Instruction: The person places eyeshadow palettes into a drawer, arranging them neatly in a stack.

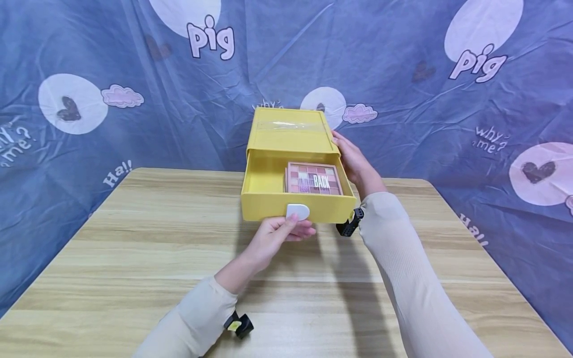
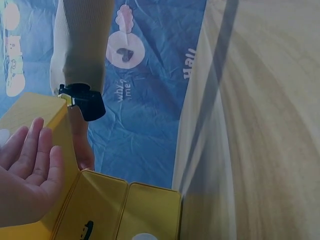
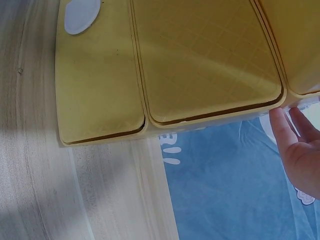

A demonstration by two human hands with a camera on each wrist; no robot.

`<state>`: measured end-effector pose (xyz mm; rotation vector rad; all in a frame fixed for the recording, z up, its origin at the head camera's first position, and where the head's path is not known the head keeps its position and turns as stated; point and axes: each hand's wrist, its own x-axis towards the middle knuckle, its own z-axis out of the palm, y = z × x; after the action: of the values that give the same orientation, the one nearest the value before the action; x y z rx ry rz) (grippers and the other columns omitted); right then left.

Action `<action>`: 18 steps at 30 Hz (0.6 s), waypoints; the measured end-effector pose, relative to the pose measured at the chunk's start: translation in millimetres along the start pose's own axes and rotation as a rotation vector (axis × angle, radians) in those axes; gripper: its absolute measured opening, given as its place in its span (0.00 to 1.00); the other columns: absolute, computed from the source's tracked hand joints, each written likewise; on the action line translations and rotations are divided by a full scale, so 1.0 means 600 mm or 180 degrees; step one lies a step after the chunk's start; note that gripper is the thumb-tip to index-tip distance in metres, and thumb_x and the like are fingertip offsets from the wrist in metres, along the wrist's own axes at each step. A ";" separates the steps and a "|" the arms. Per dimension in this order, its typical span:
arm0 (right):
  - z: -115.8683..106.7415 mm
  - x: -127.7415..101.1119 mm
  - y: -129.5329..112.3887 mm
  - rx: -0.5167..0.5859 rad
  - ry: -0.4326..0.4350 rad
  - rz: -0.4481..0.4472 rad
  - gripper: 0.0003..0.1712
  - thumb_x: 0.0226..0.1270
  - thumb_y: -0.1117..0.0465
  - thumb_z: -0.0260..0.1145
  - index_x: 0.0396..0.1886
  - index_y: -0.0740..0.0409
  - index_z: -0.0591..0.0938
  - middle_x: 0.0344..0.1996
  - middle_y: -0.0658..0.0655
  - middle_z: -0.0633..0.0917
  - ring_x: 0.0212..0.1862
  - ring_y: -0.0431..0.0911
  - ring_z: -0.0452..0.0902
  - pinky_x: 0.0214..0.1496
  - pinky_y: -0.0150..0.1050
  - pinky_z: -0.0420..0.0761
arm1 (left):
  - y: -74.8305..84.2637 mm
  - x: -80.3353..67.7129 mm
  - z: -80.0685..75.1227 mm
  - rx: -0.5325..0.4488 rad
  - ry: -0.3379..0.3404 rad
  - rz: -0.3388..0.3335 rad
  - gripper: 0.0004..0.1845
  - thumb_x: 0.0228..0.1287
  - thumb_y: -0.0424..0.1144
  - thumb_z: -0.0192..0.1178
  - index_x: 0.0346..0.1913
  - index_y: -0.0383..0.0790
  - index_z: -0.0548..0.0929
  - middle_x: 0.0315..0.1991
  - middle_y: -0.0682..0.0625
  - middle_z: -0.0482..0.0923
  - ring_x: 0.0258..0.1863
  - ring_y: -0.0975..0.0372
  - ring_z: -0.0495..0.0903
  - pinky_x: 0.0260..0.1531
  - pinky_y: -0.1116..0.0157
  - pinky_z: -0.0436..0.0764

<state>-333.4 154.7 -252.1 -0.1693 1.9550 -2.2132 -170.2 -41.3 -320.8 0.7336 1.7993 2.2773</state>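
A yellow drawer cabinet [image 1: 291, 130] stands on the table with its top drawer [image 1: 264, 208] pulled out. Inside the drawer, on its right side, lies a pink eyeshadow palette [image 1: 313, 179] marked "BACK". My left hand [image 1: 279, 232] pinches the white drawer handle [image 1: 298, 211], thumb on its front and the other fingers below the drawer. In the left wrist view the fingers [image 2: 35, 155] of that hand stretch beside the drawer front. Against the cabinet's right side rests my right hand [image 1: 355, 161], and the right wrist view shows its fingertips touching the cabinet edge.
Lower drawers [image 3: 210, 65] of the cabinet are closed. The wooden table [image 1: 147, 258] extends to both sides and toward me. A blue patterned cloth [image 1: 147, 124] hangs behind it. Clear tape [image 1: 286, 125] crosses the cabinet top.
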 end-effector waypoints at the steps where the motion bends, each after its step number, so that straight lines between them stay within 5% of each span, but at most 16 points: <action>1: 0.000 0.000 0.000 -0.0005 -0.0004 0.0001 0.26 0.68 0.56 0.42 0.66 0.46 0.53 0.58 0.58 0.64 0.49 0.45 0.66 0.48 0.33 0.69 | 0.001 0.002 -0.001 -0.0001 0.0011 -0.0003 0.23 0.66 0.43 0.43 0.42 0.21 0.74 0.37 0.37 0.78 0.39 0.45 0.75 0.42 0.53 0.72; 18: -0.001 0.003 0.000 0.0036 0.0024 0.0063 0.27 0.67 0.55 0.44 0.66 0.44 0.54 0.58 0.57 0.65 0.51 0.46 0.64 0.54 0.37 0.65 | -0.006 0.047 -0.020 0.0055 0.0230 -0.0127 0.23 0.64 0.45 0.45 0.42 0.23 0.75 0.37 0.38 0.78 0.38 0.53 0.78 0.41 0.60 0.74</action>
<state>-335.6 155.1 -252.2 -0.1400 1.9392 -2.2152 -200.9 -39.4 -318.4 0.6197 1.8495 2.2937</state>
